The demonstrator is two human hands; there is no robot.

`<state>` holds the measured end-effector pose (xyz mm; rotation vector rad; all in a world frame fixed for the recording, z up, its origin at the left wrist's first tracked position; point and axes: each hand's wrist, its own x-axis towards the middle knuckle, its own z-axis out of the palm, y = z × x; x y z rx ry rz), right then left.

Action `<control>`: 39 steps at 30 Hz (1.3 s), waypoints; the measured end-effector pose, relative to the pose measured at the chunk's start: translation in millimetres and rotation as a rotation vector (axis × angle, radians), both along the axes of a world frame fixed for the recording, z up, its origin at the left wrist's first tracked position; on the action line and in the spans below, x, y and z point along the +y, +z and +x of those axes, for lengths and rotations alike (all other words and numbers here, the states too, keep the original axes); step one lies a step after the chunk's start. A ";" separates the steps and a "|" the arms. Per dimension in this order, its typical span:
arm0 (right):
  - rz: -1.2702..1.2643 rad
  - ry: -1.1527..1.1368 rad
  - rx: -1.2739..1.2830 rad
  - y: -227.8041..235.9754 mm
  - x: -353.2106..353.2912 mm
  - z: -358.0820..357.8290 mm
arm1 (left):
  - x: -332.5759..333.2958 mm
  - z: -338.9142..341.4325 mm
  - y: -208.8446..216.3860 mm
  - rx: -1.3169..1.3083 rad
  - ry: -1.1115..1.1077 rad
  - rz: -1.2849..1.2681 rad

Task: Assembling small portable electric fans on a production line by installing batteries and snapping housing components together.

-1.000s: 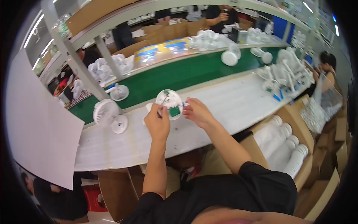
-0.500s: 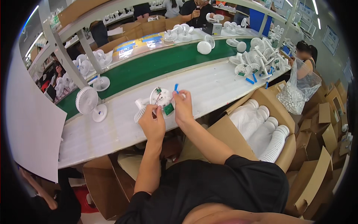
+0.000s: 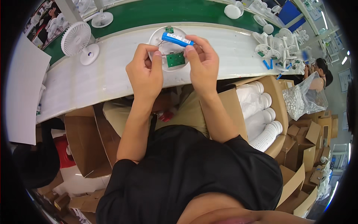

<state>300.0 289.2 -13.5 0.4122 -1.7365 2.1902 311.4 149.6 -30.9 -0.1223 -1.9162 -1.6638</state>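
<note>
My right hand (image 3: 204,61) pinches one end of a blue cylindrical battery (image 3: 173,38), tilted over a round white fan base (image 3: 152,38). Closed at the fingertips, my left hand (image 3: 146,69) holds thin wires (image 3: 163,55) at the base's left side. These wires cross the base toward the right hand; their ends are too small to make out. A green circuit board (image 3: 175,59) lies at the near side of the base, between my hands. Another small green board (image 3: 169,29) sits at the base's far edge. My fingers hide parts of the rim.
An assembled white fan (image 3: 77,39) stands on the white bench (image 3: 108,74) at left. A green conveyor belt (image 3: 149,13) runs behind. Fan parts (image 3: 278,46) and blue batteries pile up at right. Open cardboard boxes (image 3: 84,142) flank me; the right one holds wrapped white round parts (image 3: 257,104).
My view has tilted down and closer to my hands. The battery has swung from upright to nearly level over the base. The fan head seen beside the base earlier is now hidden.
</note>
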 end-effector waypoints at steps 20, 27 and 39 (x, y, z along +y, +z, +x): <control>0.208 0.241 -0.119 -2.6 9.8 -31.8 | -8.2 5.1 5.5 -0.041 0.086 0.087; 0.109 0.330 -0.197 -3.6 14.2 -38.8 | -22.2 0.1 11.6 -0.049 0.058 -0.054; 0.123 -0.025 0.016 -25.5 32.4 -51.6 | 4.2 -5.6 18.4 -0.091 0.177 -0.187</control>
